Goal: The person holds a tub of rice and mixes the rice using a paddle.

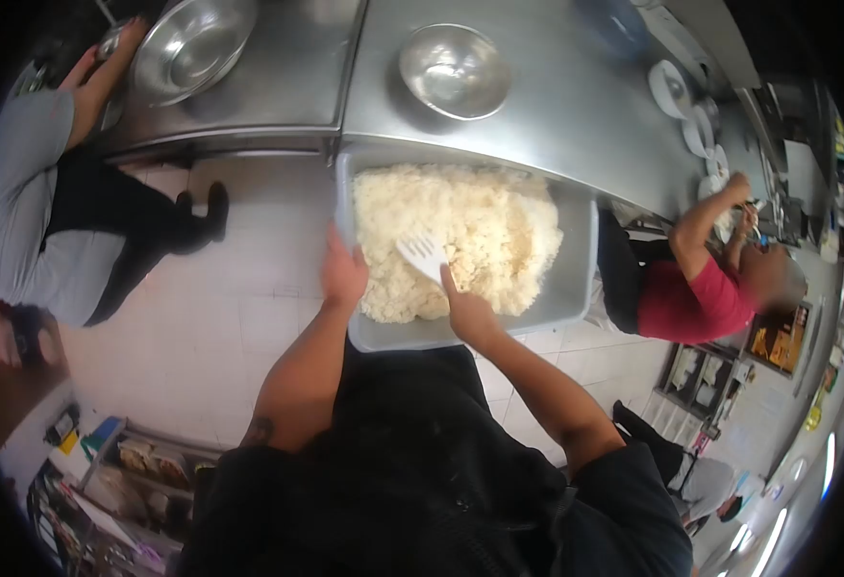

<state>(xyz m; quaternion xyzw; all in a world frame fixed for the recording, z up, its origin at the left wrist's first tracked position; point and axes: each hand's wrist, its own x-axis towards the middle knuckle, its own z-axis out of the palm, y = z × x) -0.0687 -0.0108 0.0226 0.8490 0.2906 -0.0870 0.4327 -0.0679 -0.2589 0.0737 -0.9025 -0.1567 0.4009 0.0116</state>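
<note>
A grey plastic tub [581, 288] full of cooked white rice [480, 216] is in front of my body, its far side by the steel table. My left hand [343, 271] grips the tub's left rim, its thumb over the edge. My right hand [470, 313] is closed round the handle of a white slotted spatula [423, 254]. The spatula's blade points away to the left and lies against the top of the rice. Rice fills most of the tub, with bare tub wall showing at the right.
On the steel table [557, 106] stands a metal bowl [455, 72]; a larger metal basin [194, 48] is at the left. White bowls [670, 88] line the table's right side. One person in grey [28, 192] works at left, another in red [686, 298] at right.
</note>
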